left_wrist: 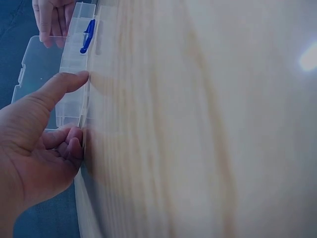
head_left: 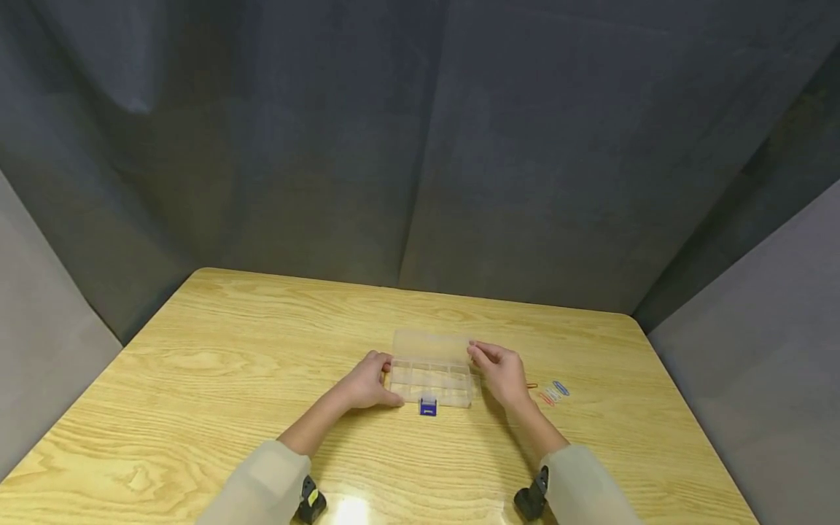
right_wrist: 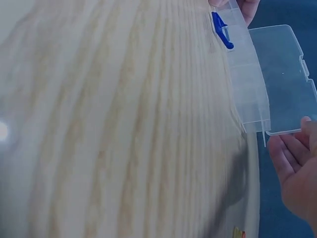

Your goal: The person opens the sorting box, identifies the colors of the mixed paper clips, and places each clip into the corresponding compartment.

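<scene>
A clear plastic compartment box rests on the table with its lid raised at the back. At its front edge is a blue latch, which also shows in the right wrist view. My left hand holds the box's left end, thumb along the front side and fingers curled at the end. The right hand pinches the right edge of the lid between thumb and fingers, as the right wrist view shows at the lid's rim. No contents are visible in the compartments.
Several paper clips lie right of the box, among them a blue one and a red one. Behind the wooden table hangs a dark curtain. Pale panels stand at both sides.
</scene>
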`<state>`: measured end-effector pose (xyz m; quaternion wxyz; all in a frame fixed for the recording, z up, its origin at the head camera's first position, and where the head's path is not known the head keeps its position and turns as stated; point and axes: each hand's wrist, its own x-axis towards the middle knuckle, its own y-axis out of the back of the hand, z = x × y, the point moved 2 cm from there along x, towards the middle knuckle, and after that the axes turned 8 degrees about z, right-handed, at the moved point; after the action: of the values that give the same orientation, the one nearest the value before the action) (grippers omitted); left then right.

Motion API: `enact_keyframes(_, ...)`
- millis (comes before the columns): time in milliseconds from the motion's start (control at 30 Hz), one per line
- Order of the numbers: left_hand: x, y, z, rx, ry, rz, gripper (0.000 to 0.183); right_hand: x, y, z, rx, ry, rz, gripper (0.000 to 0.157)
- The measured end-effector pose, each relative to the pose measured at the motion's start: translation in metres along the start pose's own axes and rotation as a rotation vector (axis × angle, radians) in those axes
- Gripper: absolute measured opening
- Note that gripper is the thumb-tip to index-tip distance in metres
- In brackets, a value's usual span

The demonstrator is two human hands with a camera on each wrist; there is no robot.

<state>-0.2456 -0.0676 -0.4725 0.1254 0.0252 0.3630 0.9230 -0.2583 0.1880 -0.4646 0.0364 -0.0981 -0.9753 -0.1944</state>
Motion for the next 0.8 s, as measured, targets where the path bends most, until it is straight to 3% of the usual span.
enact_keyframes(200, -0.001, 0.004, 0.005, 0.005, -0.004, 0.010, 0.078, 0.009, -0.007, 0.001, 0.013, -0.035, 0.071, 0.028)
enact_keyframes(800, -0.001, 0.002, 0.003, 0.010, -0.005, -0.008, 0.079, 0.012, -0.015, 0.005, -0.280, -0.061, 0.137, 0.018)
